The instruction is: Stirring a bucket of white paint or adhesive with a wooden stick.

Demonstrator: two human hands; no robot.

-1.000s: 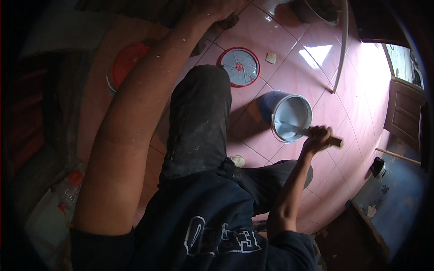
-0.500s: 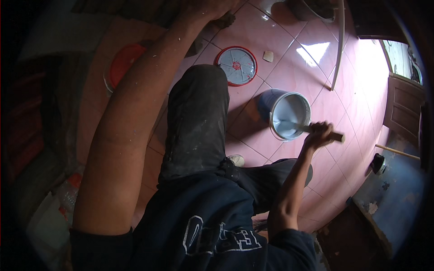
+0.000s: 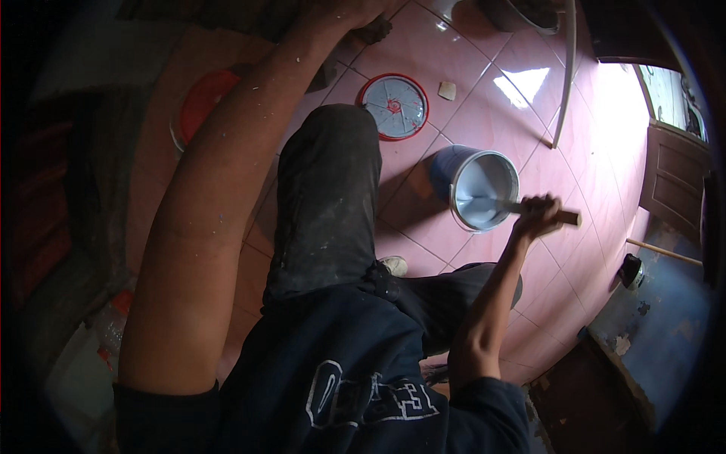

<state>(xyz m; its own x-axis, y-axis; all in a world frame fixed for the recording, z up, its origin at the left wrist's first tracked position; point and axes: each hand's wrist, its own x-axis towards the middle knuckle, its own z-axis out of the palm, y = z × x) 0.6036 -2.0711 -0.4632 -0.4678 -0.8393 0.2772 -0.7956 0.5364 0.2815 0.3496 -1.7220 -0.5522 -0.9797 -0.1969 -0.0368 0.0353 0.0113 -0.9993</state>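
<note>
My right hand [image 3: 538, 216] is wrapped round a flat wooden stick [image 3: 569, 218]. The stick slants down into a bucket [image 3: 454, 168] on the floor, its far end in the pale blue-grey paint [image 3: 476, 208]. My left arm reaches far forward, and my left hand [image 3: 359, 10] is cut off by the upper edge of the picture. Its fingers are mostly out of sight. Just below it is a small dark shape [image 3: 374, 32] that I cannot make out. A round lid [image 3: 393, 107] with a red rim and paint smears lies beyond the bucket, inner face up.
Pink tiles [image 3: 423, 238] cover the floor. A small pale chip [image 3: 447, 91] lies by the lid. A red round lid or tub [image 3: 204, 98] is at the left. Far off stand a dark container [image 3: 522, 15] and a long pale pole [image 3: 567, 83]. A brush-like black object [image 3: 631, 271] is at the right.
My right hand and the stick have shifted slightly right and up, the stick's end staying in the paint. My left arm has hardly moved.
</note>
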